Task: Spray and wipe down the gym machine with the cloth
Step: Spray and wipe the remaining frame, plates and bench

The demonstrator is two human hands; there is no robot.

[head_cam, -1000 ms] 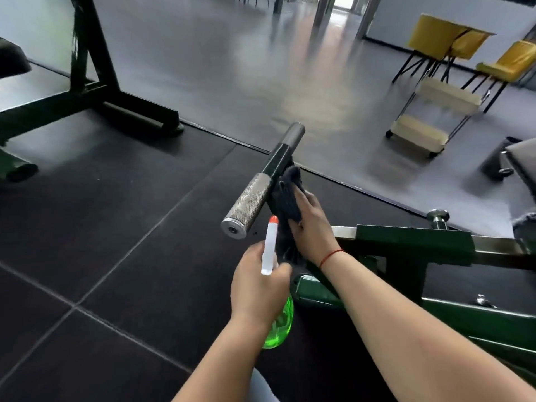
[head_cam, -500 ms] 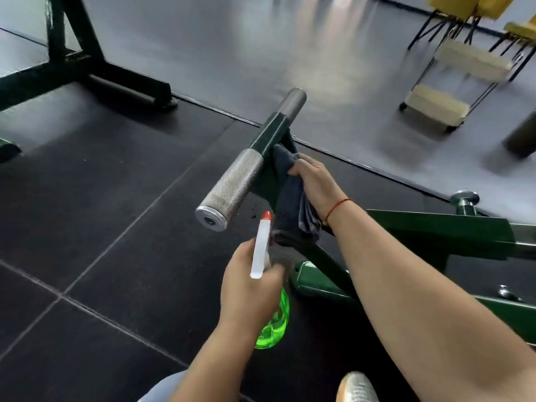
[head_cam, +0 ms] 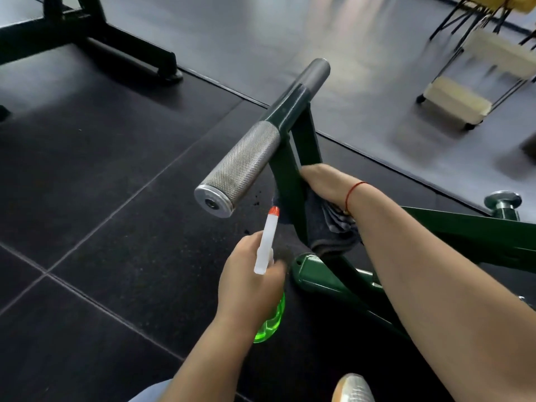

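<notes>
"Well, what have you got hold of?"

"My left hand [head_cam: 249, 285] is curled round the neck of the spray bottle [head_cam: 269, 323], its nozzle [head_cam: 266, 239] pointing up toward the knurled grip [head_cam: 243, 166]. It's light plastic, and I'd guess slippery if wet, so the neck is the place to hold it."

"And the gym machine [head_cam: 464, 233]?"

"Its green post [head_cam: 290, 181] stands just in front of me. It's stiff steel, and I'd judge it won't budge under a rub. The cloth [head_cam: 330, 230] is soft and limp, draped round the post, and my right hand [head_cam: 322, 181] grips it bunched against the far side."

"Anything you can't see?"

"My right fingertips, behind the post. The trigger, under my left hand. How full the bottle is. And the gym machine runs off the right edge."
</notes>
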